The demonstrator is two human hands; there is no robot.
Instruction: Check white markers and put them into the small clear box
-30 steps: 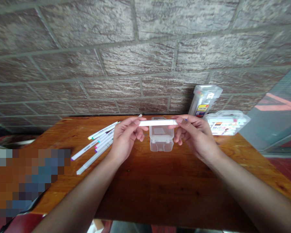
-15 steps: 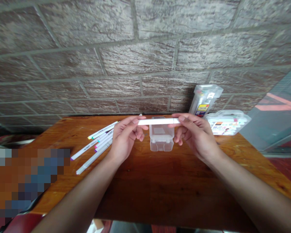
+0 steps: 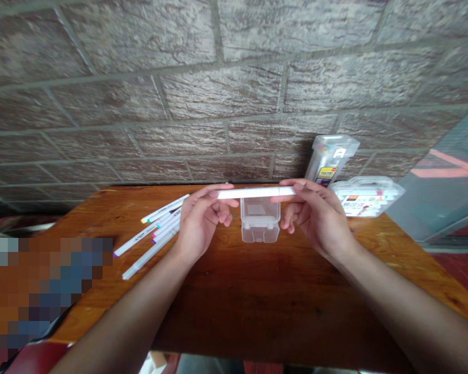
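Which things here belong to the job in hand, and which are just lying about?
In the job:
thin white marker, held by the left hand and right hand

Not held, apparently lying about:
loose white markers with coloured ends
small open clear plastic box
tall clear plastic case, yellow label
clear plastic carry case

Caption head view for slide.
Left hand and right hand hold a white marker above a wooden table bearing more markers.
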